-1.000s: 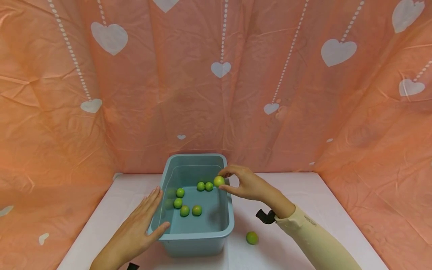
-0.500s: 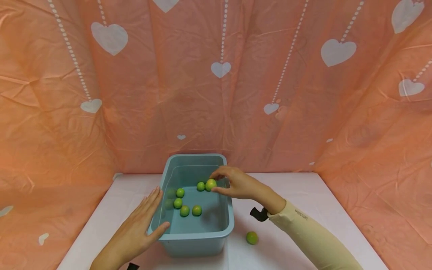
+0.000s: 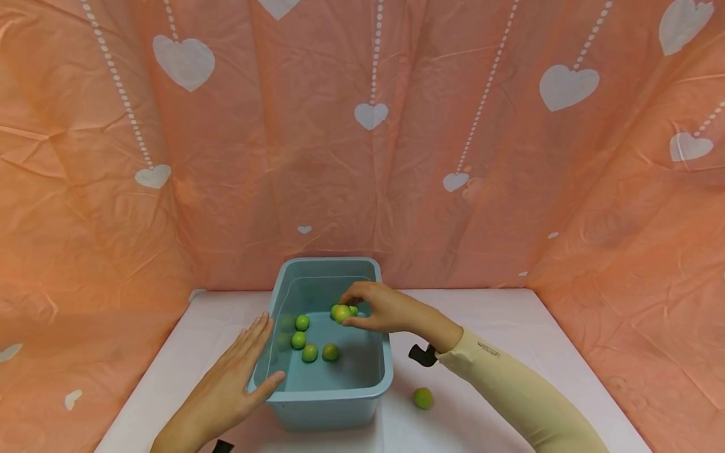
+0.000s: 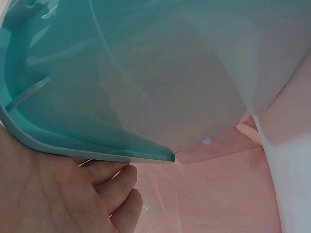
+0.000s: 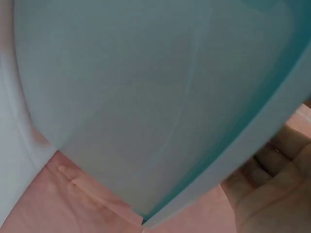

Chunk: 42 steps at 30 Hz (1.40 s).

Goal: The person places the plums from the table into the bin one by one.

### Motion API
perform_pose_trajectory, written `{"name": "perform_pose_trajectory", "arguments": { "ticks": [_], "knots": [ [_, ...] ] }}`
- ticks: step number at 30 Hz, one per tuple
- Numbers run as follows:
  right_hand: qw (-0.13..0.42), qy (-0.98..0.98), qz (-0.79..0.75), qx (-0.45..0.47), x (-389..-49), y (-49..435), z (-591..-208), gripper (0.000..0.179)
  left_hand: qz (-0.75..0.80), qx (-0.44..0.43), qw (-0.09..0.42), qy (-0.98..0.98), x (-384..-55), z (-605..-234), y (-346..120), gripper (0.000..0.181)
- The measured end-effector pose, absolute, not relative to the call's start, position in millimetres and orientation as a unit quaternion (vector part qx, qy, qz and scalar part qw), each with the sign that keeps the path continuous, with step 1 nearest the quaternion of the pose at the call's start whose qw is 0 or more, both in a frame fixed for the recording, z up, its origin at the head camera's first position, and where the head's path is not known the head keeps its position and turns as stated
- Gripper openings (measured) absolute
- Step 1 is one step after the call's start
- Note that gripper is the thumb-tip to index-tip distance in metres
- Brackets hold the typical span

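Observation:
My right hand (image 3: pixel 381 307) reaches over the right rim of a blue-grey plastic tub (image 3: pixel 328 395). Between thumb and fingertips it pinches a small yellow-green citrus fruit (image 3: pixel 342 314), which overlaps two green fruits behind it in the head view. My left hand (image 3: pixel 226 371) rests along the tub's left rim, fingers straight and thumb over the near corner. In the left wrist view the left palm (image 4: pixel 53 194) lies against the outside of the rim. The right wrist view shows part of the right hand (image 5: pixel 277 184) beyond the tub rim; the pinched fruit is hidden there.
Inside the tub, several loose green fruits lie on the floor, among them one citrus fruit (image 3: pixel 331 352) near the middle. Another green fruit (image 3: pixel 422 397) sits on the white tabletop (image 3: pixel 476 402) right of the tub. Orange curtains (image 3: pixel 317 157) with white hearts enclose the table.
My right hand has moved left and slightly down over the tub with the pinched citrus fruit, from near the right rim towards the middle. My left hand and the tub have stayed in place.

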State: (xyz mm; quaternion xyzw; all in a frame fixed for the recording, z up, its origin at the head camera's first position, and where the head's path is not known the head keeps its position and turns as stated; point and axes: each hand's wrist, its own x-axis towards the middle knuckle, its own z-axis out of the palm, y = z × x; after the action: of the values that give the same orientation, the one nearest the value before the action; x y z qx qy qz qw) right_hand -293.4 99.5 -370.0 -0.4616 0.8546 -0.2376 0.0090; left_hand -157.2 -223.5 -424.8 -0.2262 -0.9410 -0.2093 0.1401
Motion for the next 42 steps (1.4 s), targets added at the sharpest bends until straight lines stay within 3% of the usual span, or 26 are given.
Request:
{"name": "perform_pose_trajectory", "arguments": {
  "ticks": [42],
  "knots": [
    [0.103, 0.857, -0.147, -0.483, -315.7, 50.4, -381.0, 0.026, -0.214, -0.224, 0.139, -0.941, -156.7, -424.6, -223.6, 0.089]
  ]
}}
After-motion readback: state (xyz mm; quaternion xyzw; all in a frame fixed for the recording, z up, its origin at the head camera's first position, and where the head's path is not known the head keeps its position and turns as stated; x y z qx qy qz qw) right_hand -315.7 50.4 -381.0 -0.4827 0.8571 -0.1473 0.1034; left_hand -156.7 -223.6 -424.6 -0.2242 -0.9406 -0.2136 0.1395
